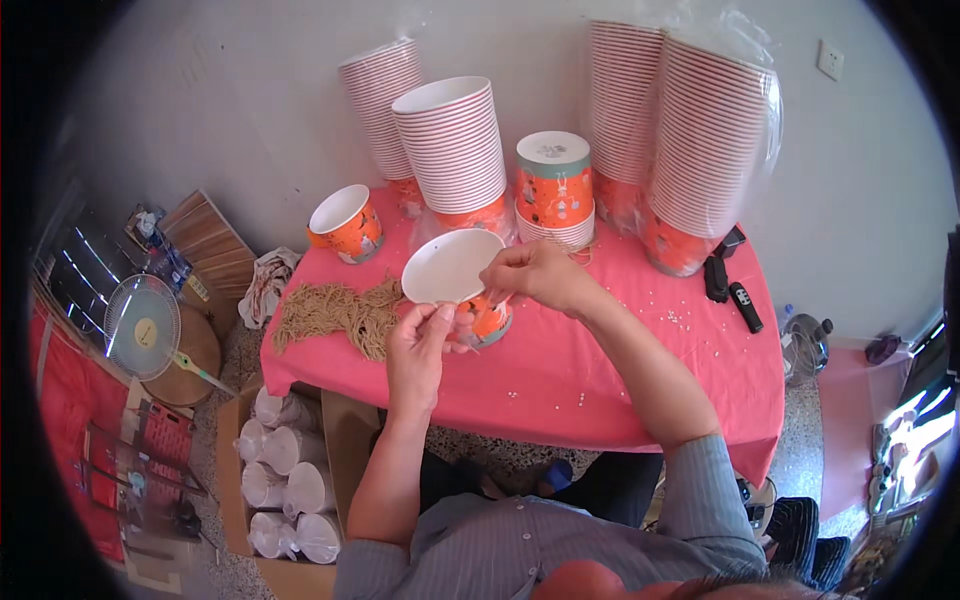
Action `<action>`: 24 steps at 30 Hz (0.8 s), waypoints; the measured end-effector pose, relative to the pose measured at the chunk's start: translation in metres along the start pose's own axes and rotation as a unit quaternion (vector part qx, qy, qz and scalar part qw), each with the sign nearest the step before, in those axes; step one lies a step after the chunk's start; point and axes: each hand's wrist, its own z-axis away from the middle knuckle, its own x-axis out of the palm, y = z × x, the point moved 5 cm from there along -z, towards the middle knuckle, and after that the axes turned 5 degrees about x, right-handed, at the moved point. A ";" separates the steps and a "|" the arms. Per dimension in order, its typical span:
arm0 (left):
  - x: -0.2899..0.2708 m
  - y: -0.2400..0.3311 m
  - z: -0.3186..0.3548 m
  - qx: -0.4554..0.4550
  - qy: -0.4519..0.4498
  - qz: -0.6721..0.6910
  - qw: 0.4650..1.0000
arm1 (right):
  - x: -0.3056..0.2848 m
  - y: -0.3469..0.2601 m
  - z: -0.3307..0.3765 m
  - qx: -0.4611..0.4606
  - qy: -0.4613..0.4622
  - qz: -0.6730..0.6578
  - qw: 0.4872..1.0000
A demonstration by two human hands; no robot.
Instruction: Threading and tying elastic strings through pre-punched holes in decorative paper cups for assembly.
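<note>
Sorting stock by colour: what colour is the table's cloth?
Pink tablecloth, clearest in the head view.

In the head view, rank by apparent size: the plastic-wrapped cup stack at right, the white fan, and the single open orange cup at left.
1. Plastic-wrapped stack of red-striped paper cups
2. Round white fan
3. Single open orange paper cup
The fisheye edge may shrink the fan.

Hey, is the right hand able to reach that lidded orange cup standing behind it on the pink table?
Probably yes. The right hand is busy at the held cup, but the lidded orange cup stands just beyond it, with bare pink table between and nothing blocking.
</note>
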 end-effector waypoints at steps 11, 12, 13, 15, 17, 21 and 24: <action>-0.013 0.018 -0.018 0.118 0.049 -0.118 0.985 | -0.007 0.003 -0.004 -0.053 -0.020 -0.026 0.998; -0.013 0.021 -0.024 0.138 0.027 -0.169 0.976 | -0.006 -0.002 0.000 -0.061 -0.029 0.031 0.997; -0.012 0.025 -0.029 0.158 0.006 -0.220 0.963 | -0.004 -0.005 0.001 -0.069 -0.038 0.087 0.993; 0.002 0.036 -0.036 0.160 -0.043 -0.211 0.963 | -0.003 -0.002 0.005 -0.062 -0.043 0.113 0.991; 0.012 0.041 -0.041 0.163 -0.089 -0.205 0.961 | -0.001 0.000 0.006 -0.058 -0.049 0.139 0.987; 0.023 0.041 -0.048 0.117 -0.228 -0.153 0.954 | -0.001 -0.005 0.008 -0.063 -0.032 0.198 0.978; 0.026 0.026 -0.058 -0.013 -0.250 -0.072 0.965 | -0.017 -0.003 0.015 -0.080 -0.013 0.308 0.948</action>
